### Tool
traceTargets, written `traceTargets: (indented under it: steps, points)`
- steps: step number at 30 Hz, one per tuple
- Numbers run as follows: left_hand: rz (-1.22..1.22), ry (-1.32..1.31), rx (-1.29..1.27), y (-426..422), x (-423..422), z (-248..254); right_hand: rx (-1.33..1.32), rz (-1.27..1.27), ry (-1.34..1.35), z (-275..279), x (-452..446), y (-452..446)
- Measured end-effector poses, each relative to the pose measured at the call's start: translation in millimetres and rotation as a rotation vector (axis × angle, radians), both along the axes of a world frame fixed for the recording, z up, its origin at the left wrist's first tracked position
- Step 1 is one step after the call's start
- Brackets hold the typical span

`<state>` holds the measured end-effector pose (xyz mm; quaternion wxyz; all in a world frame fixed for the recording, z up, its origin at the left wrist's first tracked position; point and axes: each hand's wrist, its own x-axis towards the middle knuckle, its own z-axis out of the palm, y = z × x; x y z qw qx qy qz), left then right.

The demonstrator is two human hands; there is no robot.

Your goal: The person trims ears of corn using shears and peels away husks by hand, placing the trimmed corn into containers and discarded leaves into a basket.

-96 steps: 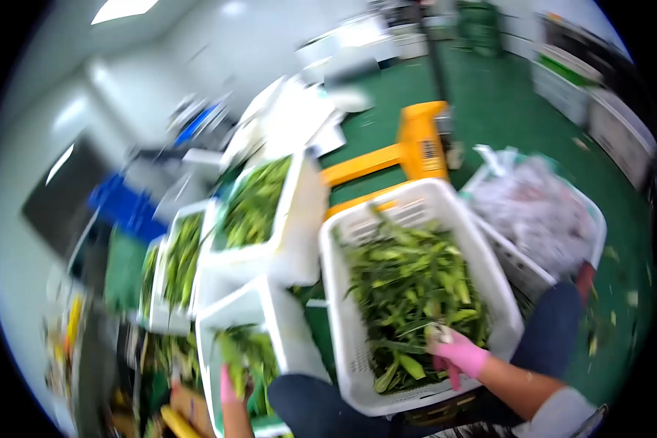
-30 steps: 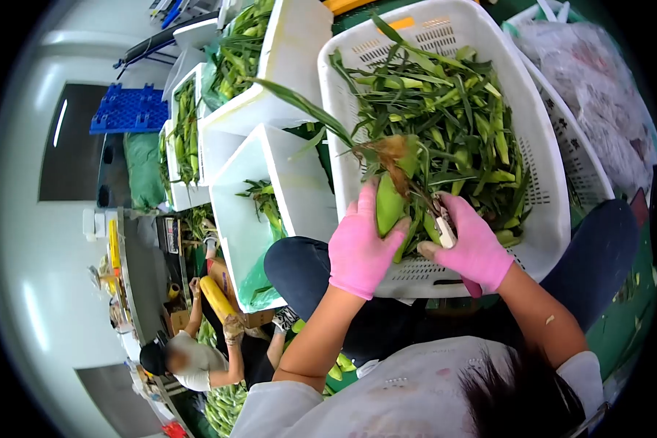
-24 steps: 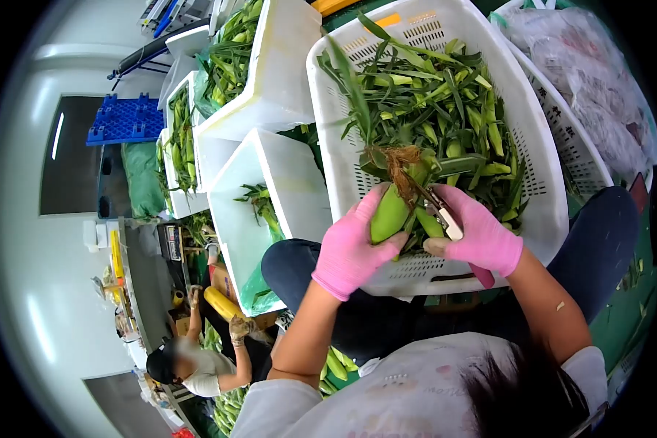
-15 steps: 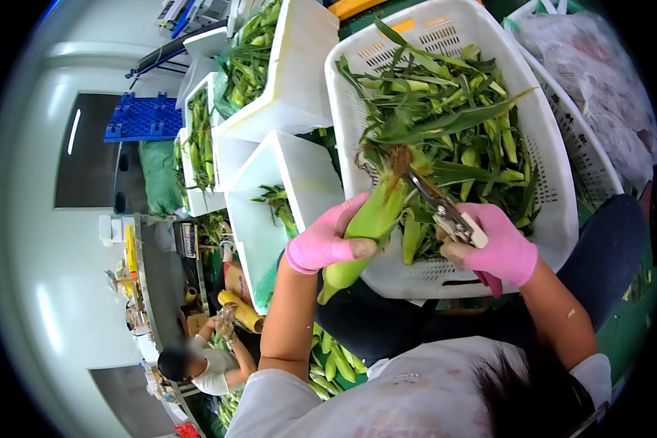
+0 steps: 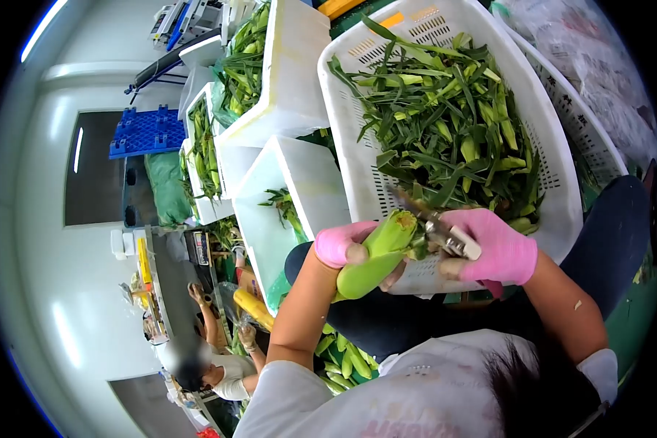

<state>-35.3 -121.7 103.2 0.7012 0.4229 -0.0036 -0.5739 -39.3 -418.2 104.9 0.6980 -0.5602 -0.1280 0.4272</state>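
The corn ear [image 5: 378, 252] in my left hand [image 5: 337, 244] now ends in a blunt stub; the brown silk and long leaf seen half a second ago are gone from it.
My left fingers curl round the ear, opened only to its thickness, thumb along the near side, and I have drawn it lower, towards my lap, its stub pointing up and away from me. My right hand [image 5: 498, 248] is wrapped about the white-handled shears [image 5: 449, 237], as before, their blurred blades just beside the stub; I cannot tell how far those blades are parted. Beyond both hands sits the white basket [image 5: 336, 109], heaped with green leaves [image 5: 452, 139]. Left of my left fingers stands a foam box [image 5: 310, 179], and below that wrist lie more ears [image 5: 347, 363].
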Motion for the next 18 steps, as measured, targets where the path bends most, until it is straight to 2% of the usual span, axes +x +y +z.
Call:
traceTargets:
  steps: [2,3,4,6,7,8,10,11,14,15,16,18]
  points:
    - [-0.017,-0.271,0.097,-5.9,6.0,13.3,0.065,-0.172,-0.045,-9.3,-7.6,2.7]
    - [0.026,-0.371,0.227,-7.7,4.8,21.2,0.085,-0.218,0.007,-0.5,-8.9,0.9]
    - [0.158,-0.448,0.368,-12.2,-0.5,29.3,-0.040,-0.207,-0.025,17.0,-8.4,-2.6]
    - [0.366,-0.749,0.425,-5.9,-5.4,20.8,0.000,-0.267,-0.248,14.6,-20.0,0.3]
    - [0.456,-0.787,0.416,-3.0,-8.1,14.9,0.062,-0.267,-0.261,8.9,-27.0,4.6]
    - [0.511,-0.796,0.395,-1.8,-8.7,12.5,0.065,-0.194,-0.186,12.5,-29.8,5.6]
    - [0.603,-0.801,0.341,-3.1,-8.6,8.4,0.059,-0.170,-0.224,-0.7,-38.7,16.6]
    - [0.584,-0.847,0.396,-7.5,-9.3,13.3,0.008,-0.129,-0.178,-4.6,-40.2,17.8]
    - [0.244,-0.921,0.537,-14.6,-1.8,13.3,0.009,-0.142,-0.374,-25.8,-33.5,23.6]
    - [0.269,-0.707,0.459,-18.9,-5.6,13.6,0.082,-0.185,-0.260,-24.2,-32.6,24.1]
    - [0.253,-0.644,0.391,-20.8,-6.9,7.9,-0.068,-0.145,-0.415,-19.4,-23.9,16.1]
    - [0.230,-0.531,0.272,-16.9,-7.5,-1.9,-0.009,-0.190,-0.237,-22.9,-21.1,17.5]
